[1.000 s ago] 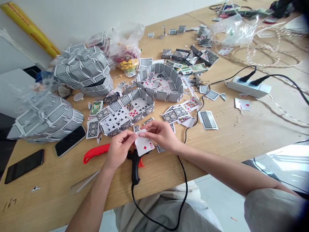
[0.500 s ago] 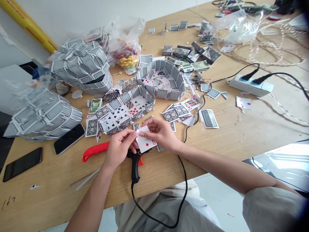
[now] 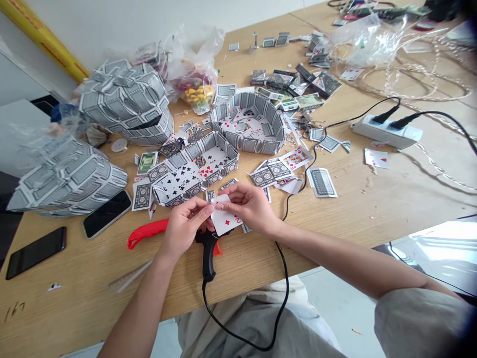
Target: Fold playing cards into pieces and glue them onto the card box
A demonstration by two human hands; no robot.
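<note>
Between my two hands is a white playing card (image 3: 225,221) with red diamonds, its face toward me. My left hand (image 3: 186,223) pinches the card's left edge. The thumb of my right hand (image 3: 253,206) lies on the card's face near the top, with the fingers behind. Just below the card, a black glue gun (image 3: 209,253) with an orange trigger lies on the table, its front part hidden under the card. A red-handled tool (image 3: 147,232) lies left of it, partly behind my left hand. An open box made of cards (image 3: 186,181) stands beyond my hands.
A second open card box (image 3: 257,144) stands further back. Two lidded card boxes (image 3: 122,104) stand at the left, near two phones (image 3: 107,214). Loose cards (image 3: 272,173) lie right of centre. A black cable runs from the glue gun; a power strip (image 3: 387,133) sits at the right.
The fingers of my left hand have shifted slightly at the card's left edge. The card has moved barely to the right and stays between both hands.
</note>
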